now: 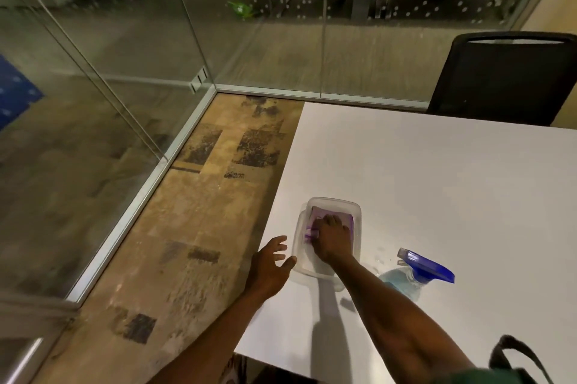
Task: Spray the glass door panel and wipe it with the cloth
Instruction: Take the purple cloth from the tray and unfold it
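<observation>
A folded purple cloth (318, 215) lies inside a clear plastic tub (357, 212) on the white table (437, 183). My right hand (331, 238) reaches into the tub and closes its fingers on the cloth's near edge. My left hand (271, 262) hovers open at the table's left edge, its thumb just short of the tub's rim. To the right of my right forearm a spray bottle (418, 271) with blue liquid and a blue trigger head lies on its side on the table. Glass panels (103, 77) stand on the left and at the back.
A black office chair (499, 77) stands at the table's far right. Patterned carpet (199, 227) runs between the table and the left glass wall, which has an aluminium base rail (146, 193). A dark bag strap (518, 352) shows at the bottom right.
</observation>
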Demonstrator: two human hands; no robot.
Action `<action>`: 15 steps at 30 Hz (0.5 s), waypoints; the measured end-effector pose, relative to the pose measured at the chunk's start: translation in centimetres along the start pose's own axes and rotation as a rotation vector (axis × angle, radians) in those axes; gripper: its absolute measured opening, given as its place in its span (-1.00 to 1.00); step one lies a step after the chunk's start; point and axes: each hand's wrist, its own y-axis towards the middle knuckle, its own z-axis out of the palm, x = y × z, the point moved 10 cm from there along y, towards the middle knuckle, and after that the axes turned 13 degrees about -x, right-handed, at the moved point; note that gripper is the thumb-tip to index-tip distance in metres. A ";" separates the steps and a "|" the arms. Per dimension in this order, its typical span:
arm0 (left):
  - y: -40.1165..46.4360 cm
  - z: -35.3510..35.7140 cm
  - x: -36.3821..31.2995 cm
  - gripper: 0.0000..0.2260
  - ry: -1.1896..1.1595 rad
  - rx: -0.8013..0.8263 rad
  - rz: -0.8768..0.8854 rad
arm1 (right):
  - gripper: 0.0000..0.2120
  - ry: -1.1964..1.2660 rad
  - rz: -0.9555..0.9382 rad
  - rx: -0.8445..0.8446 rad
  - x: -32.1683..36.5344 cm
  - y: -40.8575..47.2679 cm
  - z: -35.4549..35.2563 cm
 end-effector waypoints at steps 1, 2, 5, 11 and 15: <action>0.3 0.0 0.0 -0.59 0.000 -0.007 -0.003 | -0.66 0.001 -0.001 -0.005 0.2 0.2 0.3; 0.5 -0.1 -0.1 -0.59 -0.006 -0.015 -0.006 | -0.67 0.005 0.003 -0.018 0.4 0.5 0.5; 1.0 -0.1 -0.3 -0.59 -0.029 -0.023 -0.012 | -0.75 0.034 0.041 -0.086 0.4 1.0 0.8; 1.7 -0.5 -0.1 -0.60 -0.049 -0.028 -0.033 | -0.75 0.236 0.179 -0.189 -1.0 1.3 0.1; 2.1 -0.6 -0.3 -0.60 -0.057 -0.028 -0.023 | -0.71 0.515 0.309 -0.323 -1.8 0.1 -2.3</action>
